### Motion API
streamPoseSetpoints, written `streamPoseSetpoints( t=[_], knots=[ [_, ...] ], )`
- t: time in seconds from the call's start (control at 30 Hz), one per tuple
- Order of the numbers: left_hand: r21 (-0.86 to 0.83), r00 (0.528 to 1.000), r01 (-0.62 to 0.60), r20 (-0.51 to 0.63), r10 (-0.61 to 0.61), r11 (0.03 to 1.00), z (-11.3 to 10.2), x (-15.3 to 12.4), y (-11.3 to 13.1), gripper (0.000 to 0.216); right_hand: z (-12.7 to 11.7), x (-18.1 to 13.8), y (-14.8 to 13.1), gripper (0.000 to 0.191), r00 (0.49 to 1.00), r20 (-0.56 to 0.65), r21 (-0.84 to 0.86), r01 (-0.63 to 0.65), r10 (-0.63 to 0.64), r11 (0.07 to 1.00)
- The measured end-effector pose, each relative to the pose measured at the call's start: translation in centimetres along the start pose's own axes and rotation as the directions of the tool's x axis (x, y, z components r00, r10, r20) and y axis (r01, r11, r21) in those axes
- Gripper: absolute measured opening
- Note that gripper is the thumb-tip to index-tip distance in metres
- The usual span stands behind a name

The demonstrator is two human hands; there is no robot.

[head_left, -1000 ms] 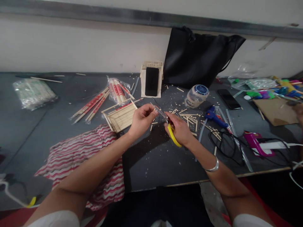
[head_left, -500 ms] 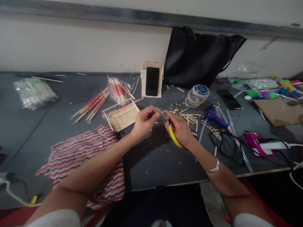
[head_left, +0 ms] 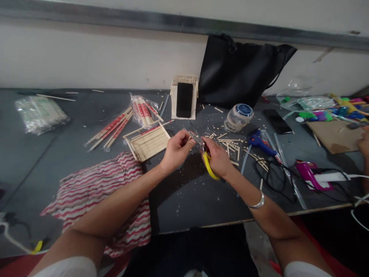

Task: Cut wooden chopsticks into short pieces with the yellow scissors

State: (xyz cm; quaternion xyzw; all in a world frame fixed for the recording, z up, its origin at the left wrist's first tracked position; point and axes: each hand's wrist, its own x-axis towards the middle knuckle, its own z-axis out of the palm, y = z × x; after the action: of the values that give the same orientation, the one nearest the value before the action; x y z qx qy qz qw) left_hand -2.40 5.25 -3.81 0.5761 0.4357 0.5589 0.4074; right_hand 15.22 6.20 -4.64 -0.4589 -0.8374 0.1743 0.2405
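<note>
The scissors [head_left: 208,164] sit above the middle of the table [head_left: 187,207], gripped by their yellow handle in the curled right hand [head_left: 218,157]. At the blades, the left hand [head_left: 176,151] pinches what looks like a stick piece [head_left: 190,139], though it is too small to be sure whether it is cut through. Many cut lengths [head_left: 229,141] already lie beside the right hand, and the stick frame [head_left: 151,143] near the left holds a close row. Red-marked sticks [head_left: 117,127] farther left remain long, apparently uncut.

Dim light, soft shadows, slight blur
</note>
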Motion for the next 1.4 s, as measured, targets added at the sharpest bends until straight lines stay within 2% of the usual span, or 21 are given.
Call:
streamPoseSetpoints(
  t=[0.3, 0.5, 0.7, 1.03, 1.4],
  knots=[
    [-0.031, 0.999, -0.006, -0.049, 0.004, 1.0, -0.36, -0.04, 0.25, 0.023, 0.18, -0.37, -0.13, 0.063, 0.999, -0.039, 0.032, 0.029, -0.028, 0.999],
    [0.026, 0.998, -0.029, -0.055, 0.031, 0.999, -0.46, 0.0, 0.34, 0.023, 0.25, -0.6, -0.22, 0.071, 0.999, -0.03, 0.04, 0.045, -0.044, 0.998],
    [0.059, 0.996, -0.082, -0.042, 0.084, 0.995, -0.21, -0.25, 0.13, 0.013, 0.22, -0.74, -0.18, 0.077, 0.997, -0.012, 0.029, 0.071, -0.071, 0.997],
    [-0.009, 0.998, -0.046, -0.039, 0.046, 0.999, -0.04, -0.26, 0.03, 0.018, 0.11, -0.53, -0.01, 0.07, 0.997, -0.019, -0.007, 0.078, -0.078, 0.997],
    [-0.019, 0.998, -0.046, -0.038, 0.045, 0.999, -0.06, -0.21, 0.02, 0.021, -0.15, -0.46, -0.21, 0.068, 0.998, 0.028, 0.002, 0.052, -0.052, 0.999]
  ],
)
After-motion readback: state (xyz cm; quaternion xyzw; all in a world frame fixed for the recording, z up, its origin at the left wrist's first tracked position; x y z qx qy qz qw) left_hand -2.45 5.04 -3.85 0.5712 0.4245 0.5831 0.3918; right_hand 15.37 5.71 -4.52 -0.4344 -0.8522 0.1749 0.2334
